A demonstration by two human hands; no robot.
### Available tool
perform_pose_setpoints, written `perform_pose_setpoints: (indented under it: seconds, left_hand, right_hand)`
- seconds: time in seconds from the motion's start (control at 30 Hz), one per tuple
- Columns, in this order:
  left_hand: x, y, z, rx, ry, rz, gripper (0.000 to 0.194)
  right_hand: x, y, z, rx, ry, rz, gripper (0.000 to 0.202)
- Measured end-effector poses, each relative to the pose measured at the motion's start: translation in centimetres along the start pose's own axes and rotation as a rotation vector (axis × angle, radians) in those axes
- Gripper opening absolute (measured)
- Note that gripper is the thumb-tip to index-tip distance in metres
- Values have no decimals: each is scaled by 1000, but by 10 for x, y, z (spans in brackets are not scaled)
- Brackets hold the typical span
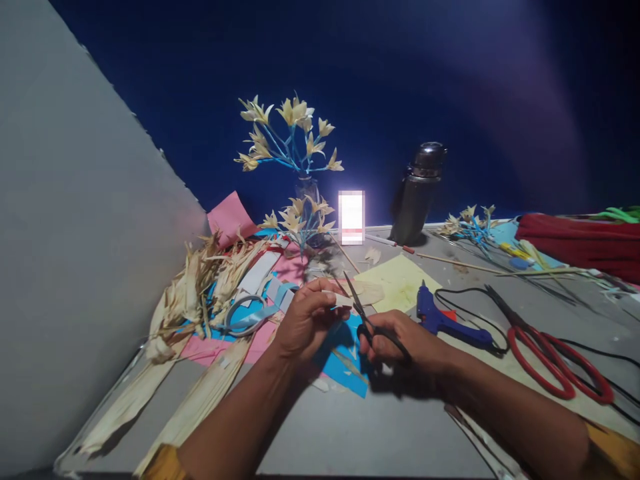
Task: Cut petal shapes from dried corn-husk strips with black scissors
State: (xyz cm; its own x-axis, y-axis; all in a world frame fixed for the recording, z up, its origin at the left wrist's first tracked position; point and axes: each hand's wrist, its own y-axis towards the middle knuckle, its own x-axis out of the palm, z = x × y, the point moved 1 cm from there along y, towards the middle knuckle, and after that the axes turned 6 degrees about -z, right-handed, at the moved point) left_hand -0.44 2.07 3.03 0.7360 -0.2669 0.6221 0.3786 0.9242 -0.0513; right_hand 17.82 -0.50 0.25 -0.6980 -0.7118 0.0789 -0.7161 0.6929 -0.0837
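Between the fingertips of my left hand (309,317) is a small pale piece of dried husk (342,300). My right hand (389,339) has its fingers through the handles of black scissors (361,305). The scissors' blades are apart and point up and away, right beside the end of the husk piece. Whether a blade touches it I cannot tell. Under both hands lies a sheet of blue paper (345,367) with husk scraps on it. A yellow paper sheet (400,280) lies just beyond my right hand.
Dried husks (193,293) and a tape roll (246,316) lie left. A blue glue gun (447,320) and red-handled scissors (545,357) lie right. At the back stand husk flowers (295,120), a glowing light (351,217) and a flask (419,193). A red cloth (575,243) lies far right.
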Motion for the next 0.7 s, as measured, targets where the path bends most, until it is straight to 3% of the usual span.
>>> perform_pose_setpoints:
  seconds: [0.47,0.7]
  left_hand:
    - [-5,-1,9,-32,110,7,16]
    - [-4,0,11,-39,103,30,17]
  right_hand:
    - [0,-2,-3,87,-108,52,49]
    - [12,-2,0,185,62,190,46]
